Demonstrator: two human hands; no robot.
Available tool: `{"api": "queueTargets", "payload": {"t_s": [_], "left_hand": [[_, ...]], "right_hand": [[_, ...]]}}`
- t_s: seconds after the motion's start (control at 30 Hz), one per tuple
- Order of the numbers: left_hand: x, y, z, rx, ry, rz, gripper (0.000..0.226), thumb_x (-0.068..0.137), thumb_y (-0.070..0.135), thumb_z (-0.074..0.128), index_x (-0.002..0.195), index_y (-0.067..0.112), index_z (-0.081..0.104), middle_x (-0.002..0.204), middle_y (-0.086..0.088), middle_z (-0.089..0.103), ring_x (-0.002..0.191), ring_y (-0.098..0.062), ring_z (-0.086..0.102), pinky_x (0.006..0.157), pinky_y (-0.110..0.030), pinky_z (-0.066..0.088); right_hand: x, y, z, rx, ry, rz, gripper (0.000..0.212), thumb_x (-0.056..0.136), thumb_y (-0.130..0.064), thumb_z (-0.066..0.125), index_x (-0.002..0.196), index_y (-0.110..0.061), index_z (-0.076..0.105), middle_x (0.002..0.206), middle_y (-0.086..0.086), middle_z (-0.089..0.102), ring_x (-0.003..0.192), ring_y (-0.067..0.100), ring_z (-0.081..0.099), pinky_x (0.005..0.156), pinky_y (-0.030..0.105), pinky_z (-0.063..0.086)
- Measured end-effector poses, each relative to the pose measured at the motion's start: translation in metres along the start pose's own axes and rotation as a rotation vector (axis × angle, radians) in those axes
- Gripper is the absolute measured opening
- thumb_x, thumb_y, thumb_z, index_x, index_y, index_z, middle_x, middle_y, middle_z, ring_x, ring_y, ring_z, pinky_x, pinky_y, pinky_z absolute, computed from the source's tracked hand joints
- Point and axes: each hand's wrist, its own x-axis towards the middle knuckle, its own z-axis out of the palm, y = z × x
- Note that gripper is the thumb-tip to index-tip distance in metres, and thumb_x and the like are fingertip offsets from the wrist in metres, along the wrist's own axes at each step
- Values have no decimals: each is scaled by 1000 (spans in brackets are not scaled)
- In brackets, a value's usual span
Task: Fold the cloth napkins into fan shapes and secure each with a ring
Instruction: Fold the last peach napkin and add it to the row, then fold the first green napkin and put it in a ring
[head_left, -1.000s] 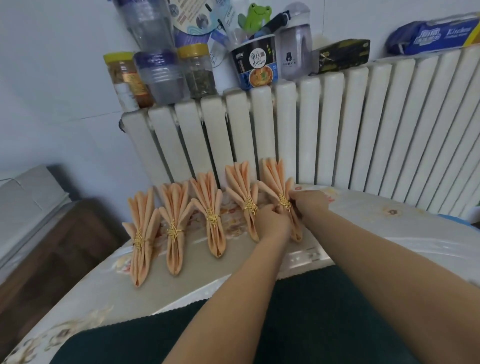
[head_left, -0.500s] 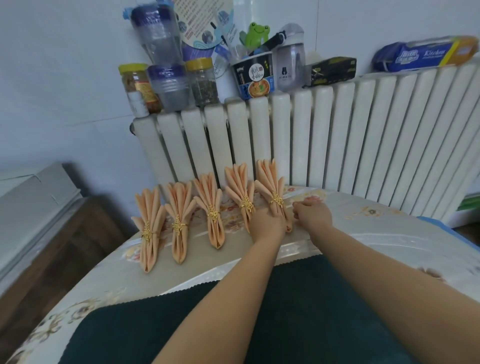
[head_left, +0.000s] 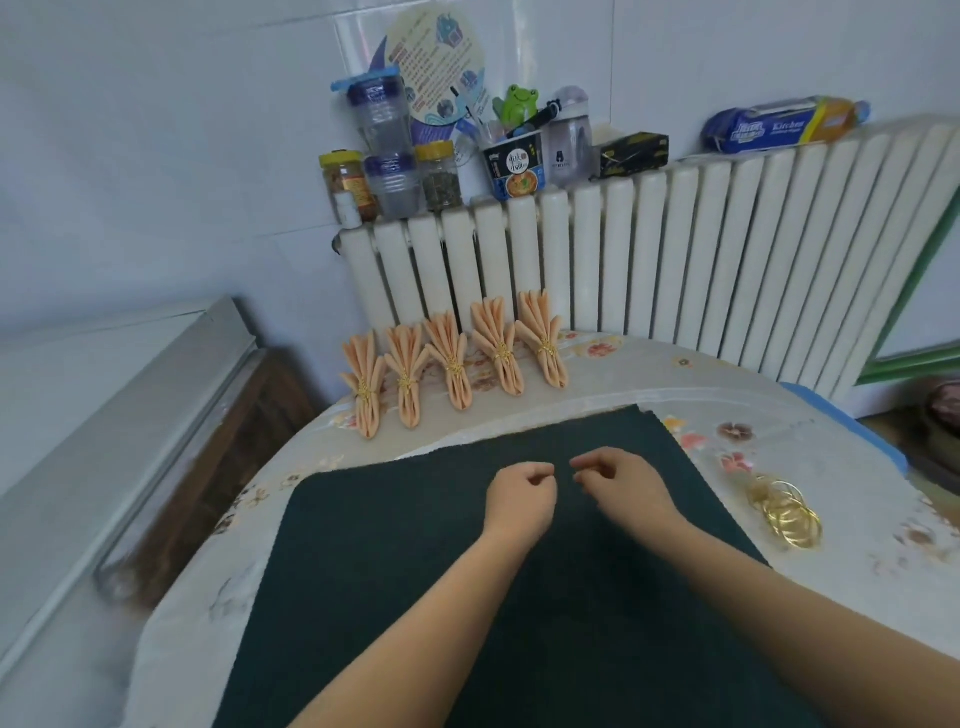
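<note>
- Hovering over dark green felt mat (head_left: 519, 597): left hand (head_left: 522, 499) and right hand (head_left: 621, 486), both loosely curled, holding nothing visible.
- Five peach cloth fan-folded napkins (head_left: 449, 364) lined up at table's far edge by white ribbed radiator (head_left: 675, 260), each cinched with a gold ring; likely parked there to keep the mat free.
- Pile of loose gold wire rings (head_left: 787, 512) beside the mat's right edge, near the right hand for easy reach.
- No unfolded napkin in view; fingertips tucked under, ring count unclear.
</note>
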Motion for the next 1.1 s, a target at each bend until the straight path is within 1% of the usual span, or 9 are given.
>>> {"api": "queueTargets", "payload": {"t_s": [0.07,0.17,0.37,0.5,0.57,0.67,0.83,0.97,1.1], "left_hand": [[-27,-9,-3,84,-27,54,32,93,15,52,124,17,62,122,3,62,110,-12,58,95,-25,46],[-72,-24,-8,195,-67,119,31,93,16,52,123,19,62,121,5,62,106,-5,54,86,-15,39],[-164,-47,-18,354,-57,181,34,94,19,52,127,24,57,121,6,56,103,-3,51,86,-13,37],[-216,-71,-29,495,-97,239,34,92,24,55,126,26,56,124,11,49,117,-4,46,96,-14,33],[-243,-85,-35,534,-115,252,34,91,29,58,125,28,58,126,14,45,122,-2,40,102,-16,31],[-272,-102,-43,564,-92,273,36,89,34,61,125,32,57,129,15,41,126,-1,32,108,-19,27],[-311,-119,-49,496,-50,317,29,87,33,65,115,35,60,125,19,39,122,5,27,104,-11,20],[-329,-121,-49,429,-76,309,23,81,35,72,99,44,60,123,23,40,124,6,28,104,-11,20],[-335,-120,-45,395,-67,304,19,78,35,75,89,45,62,123,24,43,125,7,26,105,-14,20]], "right_hand": [[-28,7,3,-24,-51,0,21,91,-20,54,109,-27,62,97,-10,64,89,5,58,68,17,41],[-75,11,6,-62,-101,-23,22,91,-18,53,108,-28,62,102,-11,64,96,5,58,77,18,42],[-160,11,2,-189,-147,-116,25,91,-18,52,112,-28,62,106,-12,64,96,3,57,86,19,45],[-208,18,-5,-360,-260,-294,19,89,-25,57,105,-30,66,106,-15,61,103,5,52,90,19,43],[-236,27,-7,-443,-283,-400,19,86,-34,60,105,-33,66,112,-18,56,107,5,46,95,20,38],[-263,44,-14,-468,-322,-474,32,84,-46,62,114,-39,60,122,-24,44,115,2,35,100,15,26],[-294,54,-26,-380,-460,-453,38,78,-55,65,114,-51,54,125,-36,31,119,-8,21,102,17,15],[-304,61,-28,-360,-418,-488,25,75,-52,69,99,-53,60,120,-38,35,117,-14,23,98,13,16],[-309,69,-19,-286,-253,-552,11,75,-34,76,79,-43,69,101,-31,54,105,-8,42,86,16,32]]}}
